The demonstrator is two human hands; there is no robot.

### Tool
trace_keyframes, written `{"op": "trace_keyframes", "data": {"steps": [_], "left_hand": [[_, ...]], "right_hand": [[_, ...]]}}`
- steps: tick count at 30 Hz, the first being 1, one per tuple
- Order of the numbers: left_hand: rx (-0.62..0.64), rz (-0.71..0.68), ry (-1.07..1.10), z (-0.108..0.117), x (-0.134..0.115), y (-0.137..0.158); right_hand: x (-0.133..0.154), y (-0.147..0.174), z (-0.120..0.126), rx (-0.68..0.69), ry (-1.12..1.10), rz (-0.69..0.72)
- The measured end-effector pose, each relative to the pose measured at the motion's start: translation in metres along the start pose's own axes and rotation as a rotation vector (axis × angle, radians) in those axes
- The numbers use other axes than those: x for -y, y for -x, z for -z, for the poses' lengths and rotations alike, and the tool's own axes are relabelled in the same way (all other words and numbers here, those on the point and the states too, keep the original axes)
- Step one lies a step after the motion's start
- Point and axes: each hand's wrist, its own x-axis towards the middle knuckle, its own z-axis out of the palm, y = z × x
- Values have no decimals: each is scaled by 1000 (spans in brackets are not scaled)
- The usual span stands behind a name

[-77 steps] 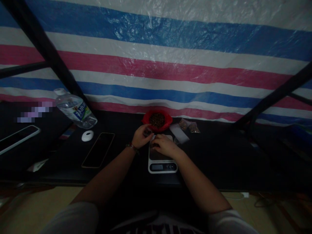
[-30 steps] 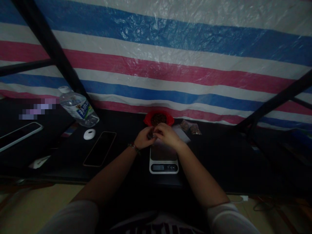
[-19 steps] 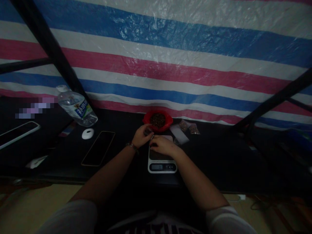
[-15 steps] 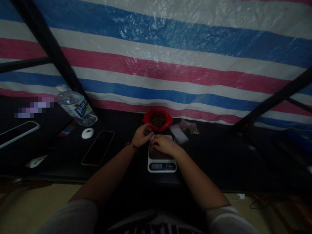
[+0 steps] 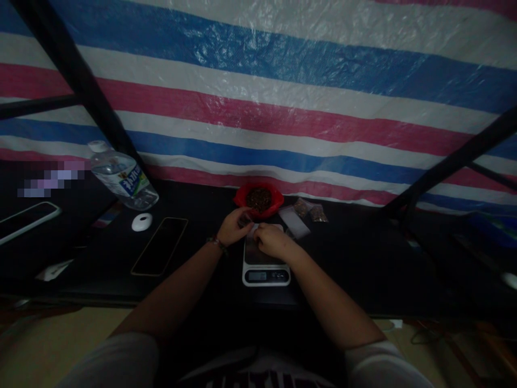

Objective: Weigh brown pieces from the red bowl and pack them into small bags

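Note:
My left hand (image 5: 234, 227) is closed around a small see-through plastic bag (image 5: 244, 219), just in front of a red bowl (image 5: 278, 203). Dark brown small pieces (image 5: 259, 199) lie in that bowl. Over the plate of a white kitchen scale (image 5: 247, 275) my right hand (image 5: 273, 241) has its fingers curled together close to the left fingertips; whatever it pinches is hidden. The scale's lit display faces me, its digits too dim to read. Beside the right hand lie flat clear bags (image 5: 294, 221) and two filled little bags (image 5: 319, 213).
To the left stand a clear plastic bottle (image 5: 123, 180), a white rounded case (image 5: 141, 222) and a dark phone (image 5: 160, 247). Another phone (image 5: 26, 221) lies farther left on the black table (image 5: 355, 264). Slanted dark posts (image 5: 76, 70) rise at both sides before a striped sheet (image 5: 258, 116).
The whole view has shifted slightly, so things sit a little farther left. Both hands stay in nearly the same place; the right fingers look a bit more curled.

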Motion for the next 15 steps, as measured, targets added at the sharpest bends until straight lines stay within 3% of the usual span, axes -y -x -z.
{"op": "trace_keyframes", "data": {"steps": [8, 15], "left_hand": [[9, -2, -6, 0, 0, -1], [17, -7, -17, 0, -1, -1]], "right_hand": [[12, -2, 3, 25, 140, -174], [7, -2, -1, -15, 117, -102]]}}
